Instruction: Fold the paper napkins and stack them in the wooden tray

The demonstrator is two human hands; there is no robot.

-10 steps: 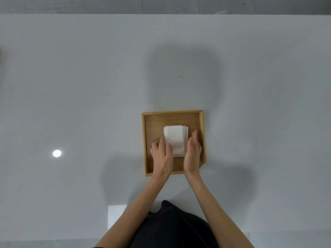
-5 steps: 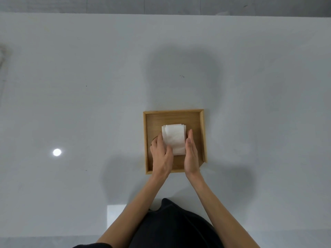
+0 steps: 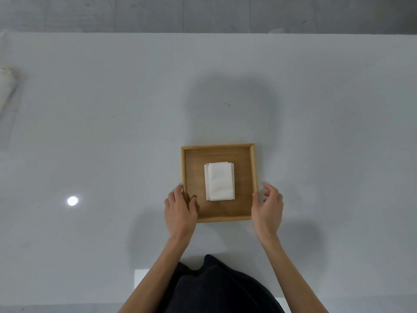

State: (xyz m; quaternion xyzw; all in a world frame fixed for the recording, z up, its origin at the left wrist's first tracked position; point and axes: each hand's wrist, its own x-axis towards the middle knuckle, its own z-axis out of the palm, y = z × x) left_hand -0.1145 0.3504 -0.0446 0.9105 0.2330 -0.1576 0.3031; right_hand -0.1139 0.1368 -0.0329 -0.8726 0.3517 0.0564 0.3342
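Neither hand is on the paper. Our left hand [image 3: 180, 208] straddles the left wall of the wooden tray [image 3: 217, 146] near its front corner, thumb inside on the floor and fingers outside, which we read as a light hold on the wood. Our right hand [image 3: 268, 206] hangs loosely curled just beside the right wall and holds nothing; we cannot tell whether its thumb touches the wall. The folded napkins [image 3: 220, 181] lie flat as one stack in the middle of the tray, clear of all four walls. Lower layers peek out along the left and far edges, so the pile is not quite square. We judge the stack very light, soft and limp. Its layers are likely to slide over one another and crease easily, so a pinch at a corner would fan it out. Flat fingers pressed against both long sides, or a palm laid on top, would suit it better. The tray looks stiff and light with low walls, and opposite walls offer the natural hold for keeping it level. It sits on a glossy white table [image 3: 101, 132] where we expect it would slide readily. A bright glare spot [image 3: 72, 201] lies well to the left, and a blurred pale bundle [image 3: 5, 91] sits at the far left edge.
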